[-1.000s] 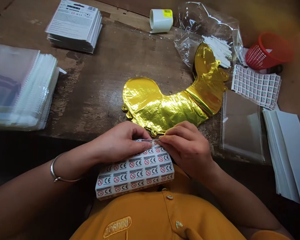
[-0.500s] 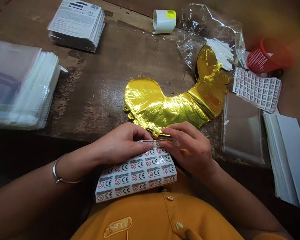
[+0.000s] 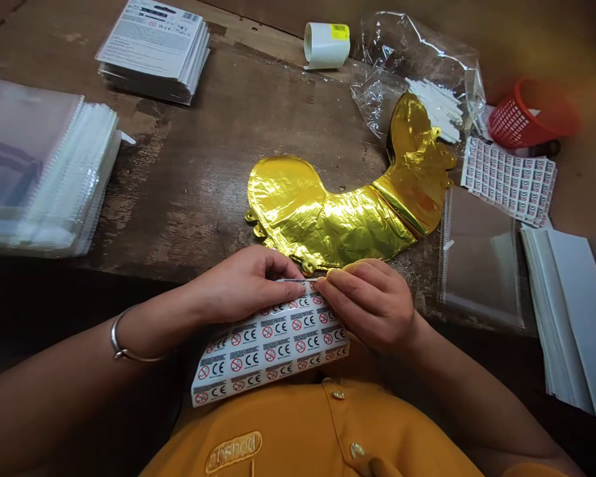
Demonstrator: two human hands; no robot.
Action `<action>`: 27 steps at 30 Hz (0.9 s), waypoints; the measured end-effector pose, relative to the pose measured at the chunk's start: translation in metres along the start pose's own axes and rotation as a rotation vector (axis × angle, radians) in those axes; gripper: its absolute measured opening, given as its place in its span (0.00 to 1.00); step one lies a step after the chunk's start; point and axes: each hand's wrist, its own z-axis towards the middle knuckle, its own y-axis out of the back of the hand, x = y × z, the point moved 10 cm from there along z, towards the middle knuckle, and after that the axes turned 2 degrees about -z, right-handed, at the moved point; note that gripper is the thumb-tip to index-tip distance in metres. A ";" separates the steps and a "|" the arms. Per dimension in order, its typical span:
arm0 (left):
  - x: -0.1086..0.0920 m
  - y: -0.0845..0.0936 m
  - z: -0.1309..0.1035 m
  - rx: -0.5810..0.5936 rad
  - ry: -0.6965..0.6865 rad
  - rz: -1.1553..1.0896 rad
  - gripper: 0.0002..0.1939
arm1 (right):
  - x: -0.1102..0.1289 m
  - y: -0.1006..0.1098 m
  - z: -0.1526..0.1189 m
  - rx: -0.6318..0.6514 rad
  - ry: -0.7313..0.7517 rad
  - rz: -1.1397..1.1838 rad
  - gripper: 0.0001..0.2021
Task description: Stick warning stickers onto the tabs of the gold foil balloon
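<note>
A sheet of CE warning stickers (image 3: 273, 344) rests against my front, its lower part bent over. My left hand (image 3: 243, 281) holds the sheet's top edge, thumb on the printed face and fingers behind it. At the top right corner, my right hand (image 3: 372, 301) is closed in a pinch at the sheet's edge; whether a single sticker is between its fingertips cannot be made out. Just beyond both hands, a flat gold foil balloon (image 3: 328, 218) lies on the table, its small tabs near my fingertips.
Clear plastic sleeves (image 3: 44, 172) and printed cards (image 3: 151, 50) are stacked at left. At the back are a white roll (image 3: 326, 46) and a clear bag of white sticks (image 3: 434, 106). A red basket (image 3: 531, 119), another sticker sheet (image 3: 509, 179), one sleeve (image 3: 481, 258) and white cards (image 3: 569, 318) stand right.
My right hand's fingers have curled in and drawn down into a pinch at the sheet's top right corner. The left hand keeps its hold; the balloon has stayed put.
</note>
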 end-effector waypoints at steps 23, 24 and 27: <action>-0.063 0.037 -0.046 -0.421 -0.447 1.028 0.09 | -0.083 0.021 -0.007 -0.302 -0.770 0.278 0.03; -0.071 0.031 -0.056 -0.450 -0.541 1.169 0.09 | -0.094 0.015 -0.011 -0.322 -0.875 0.321 0.01; -0.063 0.008 -0.067 -0.333 -0.702 1.329 0.10 | -0.107 -0.024 -0.009 -0.236 -1.006 0.475 0.03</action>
